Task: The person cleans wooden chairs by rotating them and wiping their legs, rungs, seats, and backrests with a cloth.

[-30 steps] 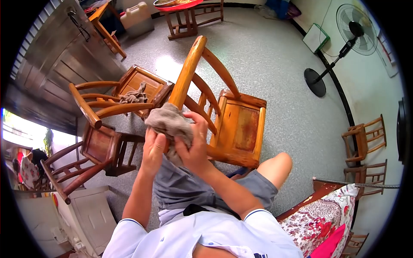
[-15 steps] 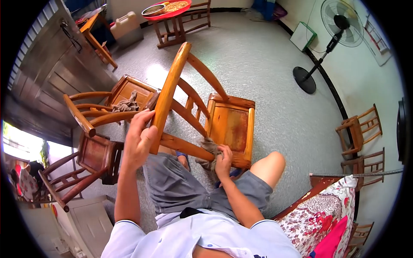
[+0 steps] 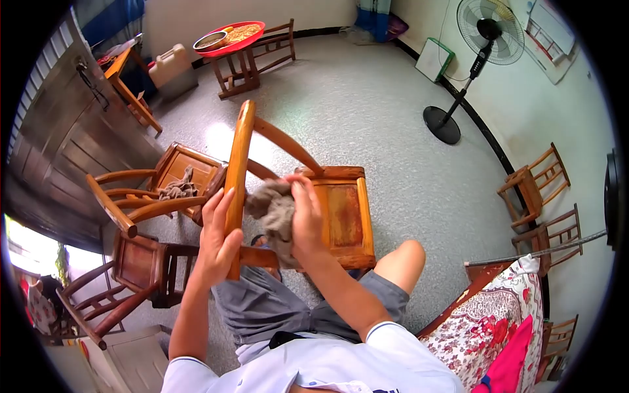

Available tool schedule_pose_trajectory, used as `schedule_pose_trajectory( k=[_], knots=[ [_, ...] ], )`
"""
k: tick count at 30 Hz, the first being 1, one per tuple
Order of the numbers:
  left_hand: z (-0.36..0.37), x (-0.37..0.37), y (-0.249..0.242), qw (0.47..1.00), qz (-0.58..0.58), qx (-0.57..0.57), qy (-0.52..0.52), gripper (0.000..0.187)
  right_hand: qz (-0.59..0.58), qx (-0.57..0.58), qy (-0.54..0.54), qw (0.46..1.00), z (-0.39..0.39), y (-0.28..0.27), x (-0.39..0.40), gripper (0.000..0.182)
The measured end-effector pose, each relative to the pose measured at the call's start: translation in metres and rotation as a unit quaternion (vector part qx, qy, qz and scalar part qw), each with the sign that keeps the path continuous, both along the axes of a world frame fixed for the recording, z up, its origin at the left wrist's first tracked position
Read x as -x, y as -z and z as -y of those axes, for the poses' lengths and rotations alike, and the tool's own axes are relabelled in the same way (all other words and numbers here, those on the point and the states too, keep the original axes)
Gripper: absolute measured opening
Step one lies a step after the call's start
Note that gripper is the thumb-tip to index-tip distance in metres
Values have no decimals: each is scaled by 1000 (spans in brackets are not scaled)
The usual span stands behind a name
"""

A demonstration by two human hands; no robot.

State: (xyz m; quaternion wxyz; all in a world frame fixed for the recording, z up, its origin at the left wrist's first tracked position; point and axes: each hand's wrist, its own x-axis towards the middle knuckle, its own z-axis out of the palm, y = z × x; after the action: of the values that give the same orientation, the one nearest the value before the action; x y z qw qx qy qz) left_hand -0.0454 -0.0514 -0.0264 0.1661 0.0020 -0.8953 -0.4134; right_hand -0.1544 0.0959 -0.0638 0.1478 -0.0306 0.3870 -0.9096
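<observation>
A wooden chair [image 3: 346,216] stands in front of my legs, its seat panel worn and reddish. My left hand [image 3: 217,242] grips the thick top rail of its backrest near the lower end. In my right hand [image 3: 306,216] is a crumpled grey-brown rag [image 3: 274,213], bunched against the backrest slats just right of the rail. The rag and the hand hide part of the slats and the seat's left edge. At the left, a second wooden chair [image 3: 200,167] carries another crumpled cloth [image 3: 179,187] on its seat.
A darker chair [image 3: 134,262] stands at lower left. Ahead, a red tray [image 3: 255,37] with food and a bowl rests on a wooden stand. A pedestal fan [image 3: 440,124] is at the right, with small chairs [image 3: 524,193] along the wall and a floral cloth [image 3: 472,314] nearby.
My right hand has lifted the rag from the seat's near left corner up to the backrest slats. My left hand still holds the top rail. The view has shifted slightly.
</observation>
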Motion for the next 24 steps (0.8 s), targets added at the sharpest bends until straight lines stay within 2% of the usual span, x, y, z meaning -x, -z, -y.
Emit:
schedule_pose_trajectory(
  k=[3,5,6,7,8,13,15,20,22,24],
  knots=[
    [-17,-17,0,999,-11,-3,-32,68,-146,9,-64,987,21,-42,0,25],
    [-19,-32,15,1000,1,-24,-13,71,-317,-1,-59,947,49,-24,-7,23],
    [-21,-39,24,995,1,-94,-33,72,-448,-121,-51,885,46,-18,-6,25],
    [-23,-41,30,985,1,-165,-53,73,-556,-200,4,807,39,-12,-7,30],
    [-25,-38,26,977,-11,-211,-32,77,-547,-206,13,811,33,-11,-12,30],
    [-42,-34,9,970,-42,-234,-56,79,-480,-278,51,830,13,44,-12,33],
    [-35,-36,9,993,-9,-107,-51,78,-516,-315,-11,796,4,51,0,36],
    [-39,-35,2,993,2,-94,-68,73,-514,-314,53,797,8,62,-5,33],
    [-40,-36,3,993,7,-94,-73,72,-536,-378,109,747,-3,57,-5,32],
    [-41,-36,1,991,2,-111,-72,71,-514,-383,93,762,-12,81,-3,32]
  ],
)
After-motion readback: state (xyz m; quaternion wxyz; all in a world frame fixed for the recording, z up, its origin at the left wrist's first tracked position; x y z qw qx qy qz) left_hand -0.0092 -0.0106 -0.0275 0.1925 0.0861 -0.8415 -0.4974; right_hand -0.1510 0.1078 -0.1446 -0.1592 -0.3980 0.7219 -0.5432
